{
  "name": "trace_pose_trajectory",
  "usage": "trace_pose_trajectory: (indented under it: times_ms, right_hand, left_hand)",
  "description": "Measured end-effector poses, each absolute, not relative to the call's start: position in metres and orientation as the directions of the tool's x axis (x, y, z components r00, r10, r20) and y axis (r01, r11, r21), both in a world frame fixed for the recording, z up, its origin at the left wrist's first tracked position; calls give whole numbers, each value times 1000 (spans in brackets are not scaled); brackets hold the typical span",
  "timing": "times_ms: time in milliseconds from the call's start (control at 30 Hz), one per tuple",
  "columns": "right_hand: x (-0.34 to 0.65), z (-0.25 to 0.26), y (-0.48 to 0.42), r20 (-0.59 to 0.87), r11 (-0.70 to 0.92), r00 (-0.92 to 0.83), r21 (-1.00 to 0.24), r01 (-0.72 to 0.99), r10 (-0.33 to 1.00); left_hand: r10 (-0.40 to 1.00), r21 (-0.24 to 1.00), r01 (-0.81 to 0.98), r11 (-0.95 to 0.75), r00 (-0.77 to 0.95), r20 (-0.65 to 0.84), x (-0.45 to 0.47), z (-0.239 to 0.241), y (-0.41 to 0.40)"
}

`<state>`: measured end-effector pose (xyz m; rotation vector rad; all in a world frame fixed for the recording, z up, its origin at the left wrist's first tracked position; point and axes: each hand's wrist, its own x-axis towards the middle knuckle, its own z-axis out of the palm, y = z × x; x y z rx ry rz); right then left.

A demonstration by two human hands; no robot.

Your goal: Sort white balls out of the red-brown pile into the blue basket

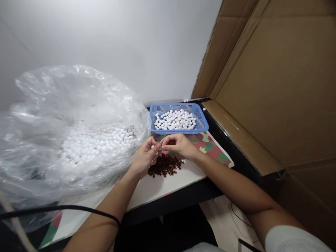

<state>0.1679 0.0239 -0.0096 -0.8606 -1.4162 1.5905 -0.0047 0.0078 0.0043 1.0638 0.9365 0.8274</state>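
Note:
My left hand (pixel 147 154) is closed around a small white ball (pixel 156 148), pinched between thumb and fingers. Fingertips meeting it from the right, my right hand (pixel 179 145) is closed in a pinch; whatever it grips is too small to make out. Just below both hands lies a pile of small dark reddish-brown pieces (pixel 166 166) on a white sheet (pixel 154 190). Behind the hands stands a blue perforated basket (pixel 206 126) holding many white balls (pixel 175 119), some with reddish-brown bits among them.
A large clear plastic bag (pixel 78 82) full of white balls (pixel 97 145) bulges at the left. Tall cardboard (pixel 275 77) walls the right side. A patterned sheet (pixel 210 148) lies under the basket. A black cable (pixel 65 208) crosses my left forearm. Stray balls (pixel 186 100) lie behind the basket.

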Motion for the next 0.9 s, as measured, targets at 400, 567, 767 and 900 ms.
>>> trace_pose_trajectory:
  times_ms: [400,567,767,900]
  right_hand:
    - [157,5,13,291,342,-319,-933,114,902]
    - [172,11,22,374,416,-194,-868,272,907]
    - [204,14,39,573,441,23,-655,613,819]
    - [176,12,17,550,645,-338,-630,432,764]
  left_hand:
    - [946,968,-103,228,260,-195,-5,8,9]
    - [944,953,-157,259,252,-215,-4,12,11]
    - [921,816,-438,377,268,-281,-9,18,14]
    - [867,568,-664,486,285,-408,-11,26,17]
